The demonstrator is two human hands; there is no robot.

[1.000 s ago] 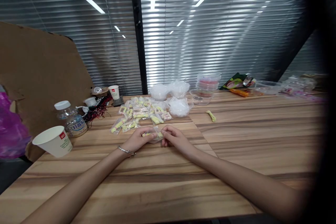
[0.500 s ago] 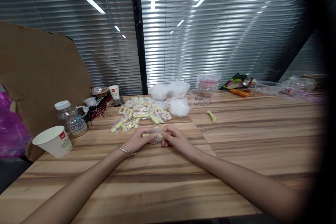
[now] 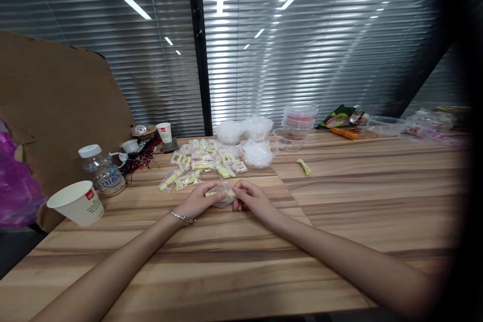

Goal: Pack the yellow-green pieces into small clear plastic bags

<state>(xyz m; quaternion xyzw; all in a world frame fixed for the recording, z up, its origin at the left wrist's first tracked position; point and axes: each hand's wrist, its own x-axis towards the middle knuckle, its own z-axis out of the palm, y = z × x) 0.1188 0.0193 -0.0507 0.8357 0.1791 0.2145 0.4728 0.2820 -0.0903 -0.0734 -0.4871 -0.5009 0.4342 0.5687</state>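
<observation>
Between my hands, just above the wooden table [image 3: 234, 261], is a small clear plastic bag [image 3: 225, 198] with a yellow piece inside. My left hand [image 3: 198, 199], with a silver bracelet at the wrist, grips the bag's left side. The fingers of my right hand [image 3: 251, 199] pinch its right edge. Beyond them lies a pile of similar clear bags [image 3: 202, 161] holding yellow and pinkish pieces. A loose yellow piece [image 3: 304, 167], slim and wider at its ends, rests on the table to the right.
Clear tubs with white filling [image 3: 258, 153] and stacked clear lids [image 3: 300, 119] stand at the back. On the left are a paper cup [image 3: 77, 204], a bottle [image 3: 103, 173] and a cardboard sheet [image 3: 60, 105]. An orange tool [image 3: 344, 133] lies at the back right.
My right fingers have shifted very slightly on the bag's edge. Otherwise both hands and the bag stay in place.
</observation>
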